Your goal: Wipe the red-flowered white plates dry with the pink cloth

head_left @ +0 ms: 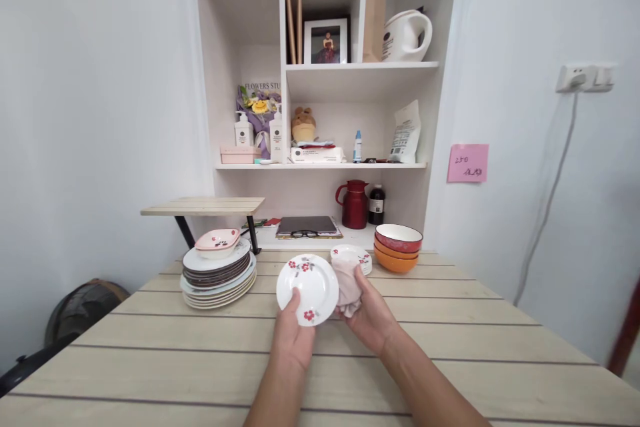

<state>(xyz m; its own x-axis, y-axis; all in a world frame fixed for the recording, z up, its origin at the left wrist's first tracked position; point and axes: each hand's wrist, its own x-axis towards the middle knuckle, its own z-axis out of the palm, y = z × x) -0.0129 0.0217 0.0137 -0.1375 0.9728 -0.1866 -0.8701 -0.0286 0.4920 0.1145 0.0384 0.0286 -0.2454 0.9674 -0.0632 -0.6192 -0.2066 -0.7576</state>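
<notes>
A small white plate [320, 287] with red flowers is tilted up toward me above the table. My left hand [295, 330] grips its lower edge, thumb on the face and the other fingers hidden behind. In my right hand [373, 310] is a bunched pale pink cloth [347, 283], close to the plate's right rim; whether it touches the plate I cannot tell. Just behind the cloth sits a short stack of matching flowered plates [357, 253], partly covered by it.
At left stands a tall stack of plates [220, 290] with a pink square bowl [217, 240] on top, beside a small raised shelf [203, 205]. Stacked red and orange bowls [397, 250] are at right. Behind are a laptop [307, 225], glasses [304, 234] and a red jug [355, 205].
</notes>
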